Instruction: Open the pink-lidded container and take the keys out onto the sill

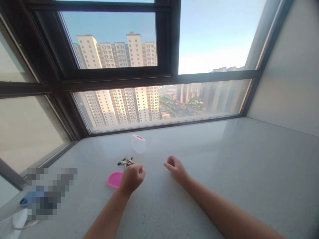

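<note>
While near clips [126, 162], left hand [133, 177] fist-like.

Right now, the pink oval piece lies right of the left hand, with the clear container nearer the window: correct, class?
No: the head view shows the pink oval piece left of the left hand; the clear container is nearer the window.

Pink oval dish [114, 179]: left hand [133, 177] blocks its right edge; metallic pieces [126, 162], translucent container [138, 145] beyond; free passage leftward.
</note>
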`<control>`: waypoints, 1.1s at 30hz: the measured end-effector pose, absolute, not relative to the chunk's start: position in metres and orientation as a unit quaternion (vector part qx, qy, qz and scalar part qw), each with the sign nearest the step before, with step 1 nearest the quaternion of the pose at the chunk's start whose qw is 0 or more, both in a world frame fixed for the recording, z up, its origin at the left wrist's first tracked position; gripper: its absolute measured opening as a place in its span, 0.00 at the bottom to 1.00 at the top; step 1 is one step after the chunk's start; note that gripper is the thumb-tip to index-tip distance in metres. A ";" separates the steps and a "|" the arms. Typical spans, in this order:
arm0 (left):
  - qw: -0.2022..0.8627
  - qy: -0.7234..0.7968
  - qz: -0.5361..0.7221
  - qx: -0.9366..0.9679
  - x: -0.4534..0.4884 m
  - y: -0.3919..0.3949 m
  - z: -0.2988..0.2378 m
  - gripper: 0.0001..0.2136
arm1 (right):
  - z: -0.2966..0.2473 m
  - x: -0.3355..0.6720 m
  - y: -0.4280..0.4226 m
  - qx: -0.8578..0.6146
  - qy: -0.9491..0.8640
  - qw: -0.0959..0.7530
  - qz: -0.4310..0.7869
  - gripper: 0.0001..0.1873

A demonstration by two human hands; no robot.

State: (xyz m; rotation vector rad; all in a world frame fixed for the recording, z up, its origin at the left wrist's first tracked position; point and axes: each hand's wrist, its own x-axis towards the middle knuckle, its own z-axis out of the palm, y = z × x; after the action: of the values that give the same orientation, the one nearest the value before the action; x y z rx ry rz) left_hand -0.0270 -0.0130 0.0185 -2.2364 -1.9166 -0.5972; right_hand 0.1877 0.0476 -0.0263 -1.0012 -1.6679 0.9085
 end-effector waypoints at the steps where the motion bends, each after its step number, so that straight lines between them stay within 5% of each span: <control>1: 0.063 -0.632 -0.191 -0.748 -0.025 -0.012 0.018 0.13 | -0.026 0.190 0.041 -0.403 -0.684 0.476 0.378 0.11; 13: -0.031 -0.537 -0.094 -0.838 0.005 -0.017 0.007 0.19 | -0.015 0.197 0.045 -0.449 -0.746 0.426 0.246 0.23; 33: -0.076 -0.572 -0.071 -0.813 0.006 -0.019 0.013 0.19 | -0.009 0.199 0.043 -0.413 -0.800 0.331 0.281 0.26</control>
State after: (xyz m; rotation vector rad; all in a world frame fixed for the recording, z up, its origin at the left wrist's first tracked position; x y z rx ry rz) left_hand 0.0057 -0.0186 0.0127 -2.6877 -1.8903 -0.2357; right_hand 0.1992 0.0430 -0.0089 -1.0803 -2.0919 0.7346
